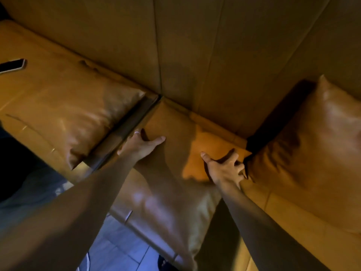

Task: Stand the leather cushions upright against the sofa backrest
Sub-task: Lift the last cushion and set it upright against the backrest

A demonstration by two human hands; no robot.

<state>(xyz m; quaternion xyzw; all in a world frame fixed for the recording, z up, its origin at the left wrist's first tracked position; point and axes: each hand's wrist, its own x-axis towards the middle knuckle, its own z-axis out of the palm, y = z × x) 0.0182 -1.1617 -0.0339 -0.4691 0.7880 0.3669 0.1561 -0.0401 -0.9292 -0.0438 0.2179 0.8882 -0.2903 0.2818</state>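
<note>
Three tan leather cushions sit on a tan leather sofa. I hold the middle cushion (172, 173) by its upper part, its top edge near the sofa backrest (185, 55). My left hand (140, 146) grips its left edge, thumb on the front face. On its right edge my right hand (224, 169) clamps down with the fingers curled over the corner. The left cushion (68, 114) lies beside it, its far edge at the backrest seam. The right cushion (312, 143) leans upright against the backrest.
A dark phone (12, 65) lies on the sofa at the far left. A dark gap (125, 130) runs between the left and middle cushions. Tiled floor (121, 247) shows below the sofa's front edge. The light is dim, with deep shadows.
</note>
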